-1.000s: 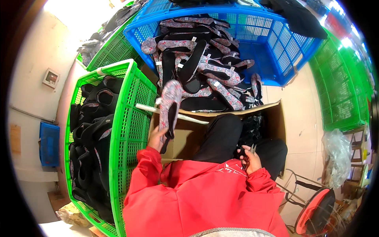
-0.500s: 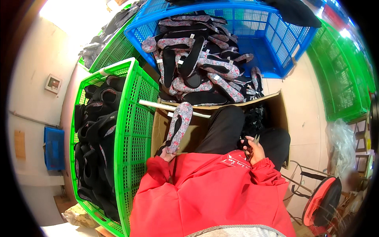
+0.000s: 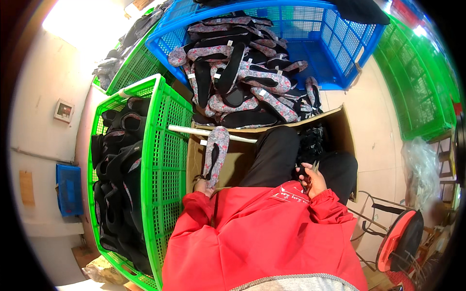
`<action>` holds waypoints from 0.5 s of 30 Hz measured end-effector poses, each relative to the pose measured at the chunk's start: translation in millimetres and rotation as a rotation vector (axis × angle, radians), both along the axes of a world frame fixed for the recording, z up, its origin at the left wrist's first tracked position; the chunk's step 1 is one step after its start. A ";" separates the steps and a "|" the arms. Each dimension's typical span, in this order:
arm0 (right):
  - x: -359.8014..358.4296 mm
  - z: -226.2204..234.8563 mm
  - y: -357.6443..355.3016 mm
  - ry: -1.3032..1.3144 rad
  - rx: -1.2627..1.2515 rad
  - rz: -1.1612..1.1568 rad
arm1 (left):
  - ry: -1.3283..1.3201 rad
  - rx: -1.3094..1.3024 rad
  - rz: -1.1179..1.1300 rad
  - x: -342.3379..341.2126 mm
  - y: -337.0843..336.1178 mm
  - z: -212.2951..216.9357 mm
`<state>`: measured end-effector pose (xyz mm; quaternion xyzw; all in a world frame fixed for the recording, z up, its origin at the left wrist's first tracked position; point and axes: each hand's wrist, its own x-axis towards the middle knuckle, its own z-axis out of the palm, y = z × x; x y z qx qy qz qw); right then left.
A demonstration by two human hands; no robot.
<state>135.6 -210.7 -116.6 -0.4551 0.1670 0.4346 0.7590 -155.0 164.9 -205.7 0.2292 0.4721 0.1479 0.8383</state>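
The left hand (image 3: 203,185) is pinching the near end of a floral slipper upper (image 3: 215,154), fingers closed on it, and is holding it upright over the open cardboard box (image 3: 342,127) between the knees. The right hand (image 3: 313,180) is curling around small scissors (image 3: 310,170) above the right thigh; whether the blades are parted cannot be told.

Risks, judged from this pose: the upper is hanging from a fingertip grip at one end only, so it could be slipping into the box or against the green crate wall beside it. The scissor tips are pointing away from the body close to the black trouser leg (image 3: 275,156), so a careless swing could be nicking cloth or the other hand once the two are meeting.

Containers, left to right:
- A small blue bin (image 3: 69,189) by the left wall; contents not visible.
- A tall green crate (image 3: 165,160) at near left, holding dark, mostly black slipper pieces (image 3: 119,165).
- The cardboard box at centre, with dark material showing at its far right corner.
- A blue crate (image 3: 357,53) at far centre, heaped with floral and black uppers (image 3: 242,77); a white rod (image 3: 212,133) is lying across the box's far edge.
- Green crates (image 3: 417,87) at far right; contents not visible.
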 end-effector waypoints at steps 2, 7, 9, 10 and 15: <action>1.5 2.4 2.8 0.003 -0.012 -0.008 | -0.138 -0.093 -0.068 -2.8 0.9 -1.0; 2.3 -3.2 0.4 0.015 0.025 -0.016 | -0.032 0.025 0.095 6.3 -14.3 9.3; 1.1 -1.5 1.5 0.012 0.015 -0.013 | 0.397 0.098 0.212 5.8 -5.2 -5.7; 0.4 0.5 1.2 0.010 0.004 -0.022 | 0.143 0.094 0.139 7.4 -9.3 6.6; 1.4 -8.0 -3.1 0.016 0.025 -0.047 | -0.075 -0.019 0.124 5.6 -9.7 -0.3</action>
